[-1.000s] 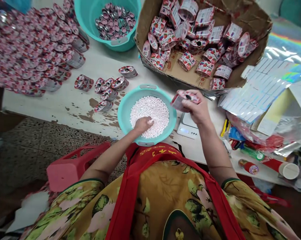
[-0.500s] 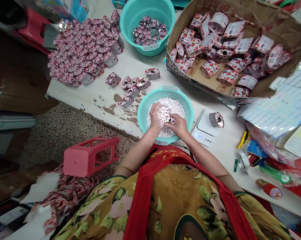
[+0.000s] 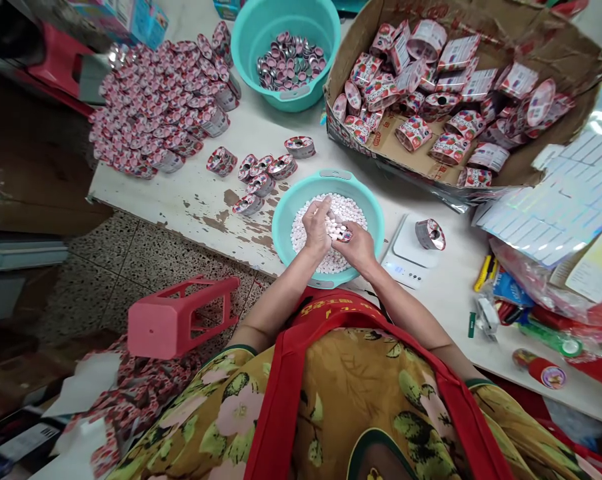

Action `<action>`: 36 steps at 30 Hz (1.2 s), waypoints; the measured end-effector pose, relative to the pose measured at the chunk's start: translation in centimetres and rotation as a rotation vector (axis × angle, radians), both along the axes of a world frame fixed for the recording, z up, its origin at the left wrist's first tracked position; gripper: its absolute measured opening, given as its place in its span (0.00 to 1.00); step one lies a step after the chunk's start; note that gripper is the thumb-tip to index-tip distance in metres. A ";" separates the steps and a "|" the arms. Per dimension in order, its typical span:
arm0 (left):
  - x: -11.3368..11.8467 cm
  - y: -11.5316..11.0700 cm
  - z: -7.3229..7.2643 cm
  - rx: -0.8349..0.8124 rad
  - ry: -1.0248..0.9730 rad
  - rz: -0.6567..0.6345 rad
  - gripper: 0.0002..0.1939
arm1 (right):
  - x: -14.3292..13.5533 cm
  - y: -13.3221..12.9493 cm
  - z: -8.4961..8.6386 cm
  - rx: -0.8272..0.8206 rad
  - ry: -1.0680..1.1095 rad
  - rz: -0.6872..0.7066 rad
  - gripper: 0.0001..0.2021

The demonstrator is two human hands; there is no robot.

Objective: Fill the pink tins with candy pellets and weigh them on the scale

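Observation:
A turquoise basin [image 3: 279, 230] full of small white pellets [image 3: 348, 208] sits in front of me, and both hands are over it. My left hand [image 3: 317, 230] is cupped round a heap of the pellets, its fingers partly curled. My right hand [image 3: 358, 248] grips a small printed container [image 3: 345, 236] with a hole in its top, mostly covered by the fingers. The two hands meet, with the pellets at the container's opening. To the right, a similar strawberry-printed container [image 3: 429, 235] is at a white digital scale [image 3: 405, 257], at its far right side.
Several more printed containers [image 3: 261, 185] stand left of the basin, before a big stacked pile [image 3: 151, 107]. A second turquoise basin [image 3: 238, 57] holds small round lids. A cardboard box [image 3: 351, 137] of containers is at back right. A red stool [image 3: 153, 327] stands on the floor.
My left hand has tipped toward the container in my right hand, and fewer pellets show in its palm. The whole view has shifted slightly.

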State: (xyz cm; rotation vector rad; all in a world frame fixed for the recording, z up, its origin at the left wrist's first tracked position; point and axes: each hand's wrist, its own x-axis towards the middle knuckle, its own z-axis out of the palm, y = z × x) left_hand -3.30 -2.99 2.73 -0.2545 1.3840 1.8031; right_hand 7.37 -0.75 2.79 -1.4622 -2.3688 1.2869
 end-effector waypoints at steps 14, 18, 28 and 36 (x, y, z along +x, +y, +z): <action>1.0 1.6 0.9 0.013 0.122 -0.081 0.26 | 1.0 1.2 0.5 0.014 0.103 -0.041 0.16; 1.2 1.8 0.7 0.023 0.133 -0.100 0.27 | 1.1 1.4 0.4 -0.013 0.113 -0.063 0.18; 1.0 2.1 1.6 0.049 0.051 -0.165 0.25 | 1.1 1.5 0.6 -0.072 0.181 -0.091 0.15; 1.3 1.9 2.5 0.112 0.073 -0.189 0.27 | 1.1 1.5 0.3 -0.068 0.288 -0.134 0.14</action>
